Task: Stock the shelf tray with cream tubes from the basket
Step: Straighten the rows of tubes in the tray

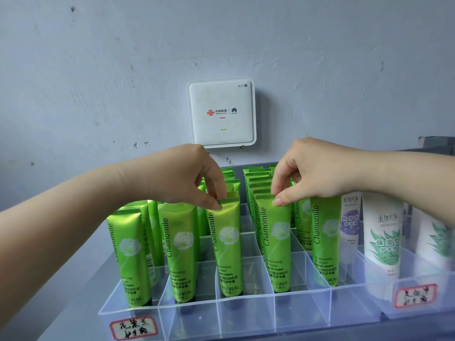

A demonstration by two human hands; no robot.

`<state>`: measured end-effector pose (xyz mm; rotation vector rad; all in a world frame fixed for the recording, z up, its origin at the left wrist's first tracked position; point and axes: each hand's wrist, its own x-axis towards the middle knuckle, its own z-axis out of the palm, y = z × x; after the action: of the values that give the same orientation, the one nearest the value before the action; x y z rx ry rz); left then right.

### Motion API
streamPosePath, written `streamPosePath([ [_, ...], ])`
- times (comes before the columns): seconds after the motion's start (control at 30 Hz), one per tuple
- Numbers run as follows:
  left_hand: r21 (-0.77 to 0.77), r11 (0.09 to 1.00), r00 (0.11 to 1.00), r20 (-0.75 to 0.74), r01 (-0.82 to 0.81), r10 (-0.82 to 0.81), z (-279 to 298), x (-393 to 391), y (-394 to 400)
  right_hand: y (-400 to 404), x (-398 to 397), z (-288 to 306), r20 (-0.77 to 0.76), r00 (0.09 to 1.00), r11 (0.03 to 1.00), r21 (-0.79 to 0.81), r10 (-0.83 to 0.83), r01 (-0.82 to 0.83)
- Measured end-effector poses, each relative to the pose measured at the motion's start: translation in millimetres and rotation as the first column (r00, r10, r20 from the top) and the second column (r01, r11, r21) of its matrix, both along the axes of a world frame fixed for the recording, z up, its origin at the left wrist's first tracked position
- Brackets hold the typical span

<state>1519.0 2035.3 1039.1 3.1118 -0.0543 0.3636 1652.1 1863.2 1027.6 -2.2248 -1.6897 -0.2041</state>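
Note:
A clear plastic shelf tray point(187, 313) with divider cells holds several upright green Chamomile cream tubes. My left hand point(187, 178) pinches the top crimp of one green tube point(226, 244) standing in the middle of the front row. My right hand point(312, 171) pinches the top of the neighbouring green tube point(277, 242) to its right. Both tubes stand cap down in their cells. More green tubes fill the rows behind them. No basket is in view.
A second clear tray point(416, 308) at the right holds white aloe tubes point(384, 242) and a purple-labelled tube point(350, 217). Handwritten labels point(134, 327) are stuck on the tray fronts. A white WiFi box point(221, 112) hangs on the wall behind.

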Motion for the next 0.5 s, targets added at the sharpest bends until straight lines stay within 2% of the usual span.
streamPosePath([
  [0.23,-0.041,0.999,1.000,0.013,0.024,-0.023,-0.9,0.1,2.5,-1.8,-2.0,1.4,0.016,1.000,0.999,-0.034,-0.004,0.005],
  [0.43,-0.150,0.989,0.984,0.179,0.013,0.014,16.5,9.5,16.0,-3.6,-1.9,7.4,-0.053,0.998,1.000,0.003,0.018,-0.018],
  [0.5,-0.151,0.988,0.983,0.179,-0.018,0.045,20.1,19.6,18.9,-2.9,-0.4,9.9,-0.084,0.996,0.999,0.032,0.033,-0.030],
])
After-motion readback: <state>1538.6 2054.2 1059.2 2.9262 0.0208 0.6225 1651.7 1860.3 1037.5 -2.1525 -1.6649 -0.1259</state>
